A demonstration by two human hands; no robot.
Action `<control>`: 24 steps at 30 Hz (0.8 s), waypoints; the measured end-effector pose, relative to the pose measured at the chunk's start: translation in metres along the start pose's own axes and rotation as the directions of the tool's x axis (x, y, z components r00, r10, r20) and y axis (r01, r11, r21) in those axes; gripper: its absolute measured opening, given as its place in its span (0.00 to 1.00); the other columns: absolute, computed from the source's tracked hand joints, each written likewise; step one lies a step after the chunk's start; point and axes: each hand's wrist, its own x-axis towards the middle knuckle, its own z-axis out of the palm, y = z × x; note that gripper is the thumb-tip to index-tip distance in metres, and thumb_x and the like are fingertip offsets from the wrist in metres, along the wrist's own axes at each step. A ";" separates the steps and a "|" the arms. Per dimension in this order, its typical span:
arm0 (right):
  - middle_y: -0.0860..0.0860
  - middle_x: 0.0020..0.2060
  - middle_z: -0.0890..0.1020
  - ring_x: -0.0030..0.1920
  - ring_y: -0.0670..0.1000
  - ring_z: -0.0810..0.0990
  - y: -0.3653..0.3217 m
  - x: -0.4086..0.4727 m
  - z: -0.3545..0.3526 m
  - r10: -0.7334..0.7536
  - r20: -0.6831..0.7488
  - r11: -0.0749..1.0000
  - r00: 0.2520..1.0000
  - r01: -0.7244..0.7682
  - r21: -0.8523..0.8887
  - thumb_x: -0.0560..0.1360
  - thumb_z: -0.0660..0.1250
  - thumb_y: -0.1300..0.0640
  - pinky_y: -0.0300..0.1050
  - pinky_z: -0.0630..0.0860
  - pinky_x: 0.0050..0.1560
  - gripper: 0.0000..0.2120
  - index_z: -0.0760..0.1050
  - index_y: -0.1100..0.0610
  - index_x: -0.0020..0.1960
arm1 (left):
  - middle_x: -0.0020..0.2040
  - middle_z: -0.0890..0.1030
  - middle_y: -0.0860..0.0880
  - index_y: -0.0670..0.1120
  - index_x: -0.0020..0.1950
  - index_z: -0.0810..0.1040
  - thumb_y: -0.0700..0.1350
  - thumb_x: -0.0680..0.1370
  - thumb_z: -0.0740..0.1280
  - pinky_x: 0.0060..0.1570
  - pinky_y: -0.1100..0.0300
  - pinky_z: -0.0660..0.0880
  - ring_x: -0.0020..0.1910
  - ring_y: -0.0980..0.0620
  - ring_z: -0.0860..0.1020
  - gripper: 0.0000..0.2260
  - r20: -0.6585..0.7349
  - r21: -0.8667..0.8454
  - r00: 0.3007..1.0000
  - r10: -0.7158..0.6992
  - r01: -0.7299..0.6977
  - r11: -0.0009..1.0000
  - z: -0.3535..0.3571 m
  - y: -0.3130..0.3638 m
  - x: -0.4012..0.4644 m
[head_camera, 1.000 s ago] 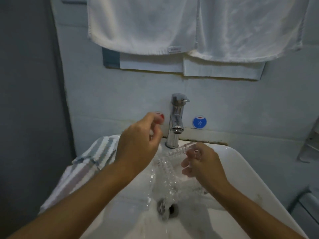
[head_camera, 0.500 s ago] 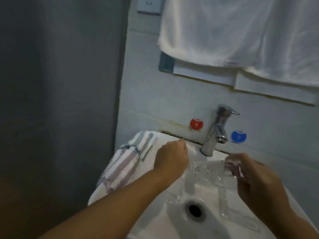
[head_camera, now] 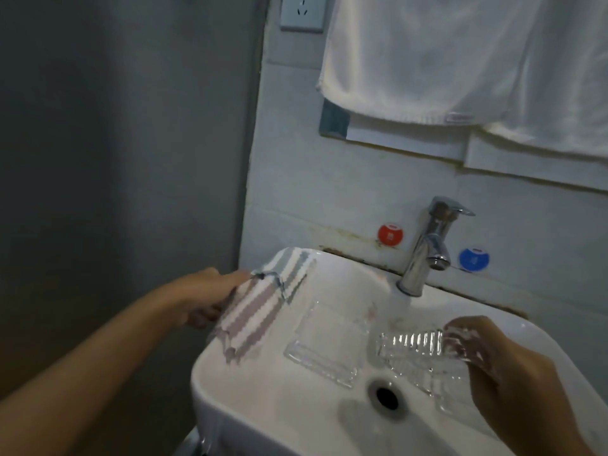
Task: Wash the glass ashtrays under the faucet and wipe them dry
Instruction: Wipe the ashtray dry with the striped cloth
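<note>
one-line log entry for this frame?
left hand: grips striped cloth | right hand: holds ashtray over sink | second ashtray: in basin

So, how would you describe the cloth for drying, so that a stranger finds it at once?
Start at the white sink below the chrome faucet. On the sink's left rim lies the striped cloth, where the left hand grips it. Unlike the plain white towels hanging on the wall above, it has grey and mauve stripes.
</note>
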 end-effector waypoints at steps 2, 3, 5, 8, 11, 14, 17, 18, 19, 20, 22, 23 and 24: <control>0.51 0.32 0.84 0.27 0.48 0.81 -0.001 -0.002 0.002 0.000 0.054 1.000 0.999 0.000 -0.011 0.54 0.79 0.78 0.32 0.75 0.34 0.35 0.74 0.52 0.53 | 0.30 0.72 0.48 0.46 0.43 0.77 0.65 0.66 0.75 0.35 0.61 0.65 0.28 0.51 0.68 0.23 0.167 -0.166 0.985 -0.041 0.070 0.984 -0.009 -0.013 0.004; 0.51 0.32 0.84 0.27 0.48 0.81 -0.003 -0.003 0.002 0.010 0.072 1.000 0.997 -0.010 -0.001 0.54 0.80 0.77 0.33 0.77 0.33 0.36 0.73 0.51 0.54 | 0.29 0.72 0.47 0.45 0.41 0.77 0.62 0.64 0.78 0.34 0.61 0.65 0.28 0.52 0.67 0.23 0.205 -0.161 0.978 -0.035 0.069 0.985 -0.010 -0.018 0.008; 0.49 0.33 0.84 0.28 0.47 0.82 -0.004 -0.003 0.003 0.036 0.077 0.999 0.996 -0.038 0.035 0.56 0.80 0.77 0.35 0.79 0.32 0.34 0.74 0.52 0.53 | 0.38 0.80 0.40 0.36 0.47 0.81 0.54 0.62 0.81 0.38 0.56 0.73 0.33 0.47 0.75 0.25 0.223 -0.165 0.975 -0.008 0.045 0.985 -0.010 -0.023 0.009; 0.41 0.37 0.81 0.32 0.39 0.80 -0.001 -0.004 0.003 0.112 0.092 0.985 0.989 -0.123 0.122 0.60 0.77 0.78 0.23 0.75 0.38 0.29 0.75 0.52 0.52 | 0.44 0.85 0.35 0.28 0.52 0.81 0.39 0.74 0.73 0.38 0.53 0.82 0.35 0.44 0.83 0.15 0.122 -0.250 0.988 0.098 -0.065 0.966 -0.005 -0.009 -0.006; 0.36 0.37 0.80 0.35 0.37 0.82 0.004 -0.005 0.003 0.269 0.047 0.939 0.962 -0.272 0.209 0.67 0.73 0.77 0.30 0.79 0.38 0.25 0.75 0.49 0.50 | 0.40 0.85 0.40 0.35 0.51 0.80 0.40 0.79 0.67 0.42 0.53 0.79 0.37 0.45 0.83 0.08 -0.033 -0.366 0.964 0.266 -0.259 0.894 0.010 0.010 -0.021; 0.45 0.34 0.84 0.35 0.45 0.85 0.008 -0.004 0.005 0.454 -0.010 0.847 0.891 -0.427 0.317 0.75 0.68 0.73 0.46 0.84 0.36 0.16 0.76 0.52 0.45 | 0.37 0.85 0.44 0.39 0.47 0.80 0.40 0.81 0.64 0.40 0.55 0.81 0.35 0.50 0.84 0.07 -0.026 -0.623 0.940 0.341 -0.282 0.730 0.036 0.032 -0.039; 0.53 0.33 0.84 0.33 0.50 0.85 0.004 0.000 0.001 0.632 0.029 0.666 0.774 -0.562 0.491 0.80 0.64 0.68 0.48 0.83 0.36 0.11 0.77 0.55 0.45 | 0.41 0.86 0.45 0.40 0.51 0.80 0.40 0.83 0.62 0.41 0.56 0.80 0.39 0.51 0.85 0.07 0.044 -0.609 0.932 0.359 -0.260 0.750 0.074 0.041 -0.049; 0.54 0.34 0.84 0.33 0.53 0.85 0.002 0.000 -0.001 0.678 0.048 0.600 0.733 -0.590 0.540 0.81 0.63 0.67 0.52 0.83 0.36 0.09 0.77 0.57 0.45 | 0.45 0.86 0.45 0.42 0.54 0.79 0.41 0.82 0.63 0.43 0.55 0.80 0.41 0.51 0.85 0.06 0.037 -0.562 0.934 0.356 -0.275 0.780 0.089 0.041 -0.048; 0.55 0.35 0.85 0.33 0.55 0.86 0.000 0.000 -0.004 0.720 0.070 0.532 0.690 -0.614 0.583 0.81 0.63 0.66 0.55 0.84 0.37 0.08 0.77 0.58 0.46 | 0.49 0.86 0.45 0.43 0.58 0.78 0.41 0.82 0.64 0.45 0.54 0.81 0.44 0.51 0.85 0.07 0.029 -0.499 0.933 0.357 -0.296 0.814 0.104 0.041 -0.047; 0.56 0.35 0.85 0.34 0.56 0.86 -0.001 -0.001 -0.005 0.757 0.092 0.469 0.647 -0.635 0.613 0.82 0.63 0.65 0.58 0.84 0.38 0.07 0.77 0.60 0.46 | 0.52 0.85 0.45 0.44 0.61 0.76 0.42 0.82 0.65 0.47 0.53 0.81 0.47 0.50 0.84 0.09 0.034 -0.433 0.927 0.374 -0.324 0.841 0.118 0.042 -0.048; 0.57 0.35 0.85 0.34 0.57 0.86 -0.003 -0.004 -0.008 0.805 0.115 0.394 0.582 -0.670 0.630 0.82 0.63 0.63 0.59 0.84 0.40 0.07 0.76 0.61 0.46 | 0.54 0.83 0.49 0.48 0.65 0.74 0.43 0.82 0.64 0.45 0.56 0.81 0.48 0.54 0.82 0.12 0.101 -0.300 0.897 0.429 -0.384 0.873 0.145 0.049 -0.054; 0.57 0.35 0.85 0.34 0.57 0.86 -0.003 -0.006 -0.009 0.816 0.110 0.391 0.568 -0.681 0.619 0.82 0.63 0.63 0.60 0.84 0.40 0.07 0.76 0.60 0.46 | 0.52 0.82 0.52 0.50 0.65 0.73 0.43 0.82 0.63 0.42 0.61 0.81 0.45 0.57 0.80 0.11 0.149 -0.276 0.877 0.457 -0.407 0.871 0.156 0.054 -0.060; 0.57 0.35 0.85 0.34 0.57 0.85 -0.003 -0.007 -0.008 0.820 0.095 0.405 0.564 -0.690 0.599 0.82 0.63 0.63 0.60 0.84 0.40 0.07 0.76 0.59 0.46 | 0.50 0.82 0.54 0.51 0.64 0.74 0.43 0.83 0.62 0.39 0.67 0.79 0.42 0.59 0.80 0.10 0.205 -0.274 0.857 0.473 -0.414 0.868 0.168 0.059 -0.065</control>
